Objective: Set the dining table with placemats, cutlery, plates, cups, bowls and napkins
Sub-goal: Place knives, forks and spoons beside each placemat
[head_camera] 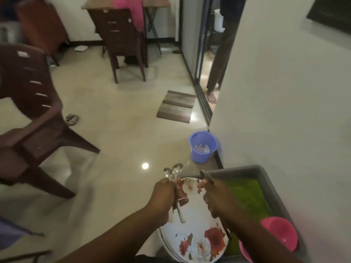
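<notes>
The left hand grips a bunch of spoons above the floral plates; the right hand pinches another spoon beside the grey tray. She should probably gather them, bowls aligned, before carrying.

We see two bare forearms, no sleeves, no watch or rings, ending in the left hand and right hand.
</notes>
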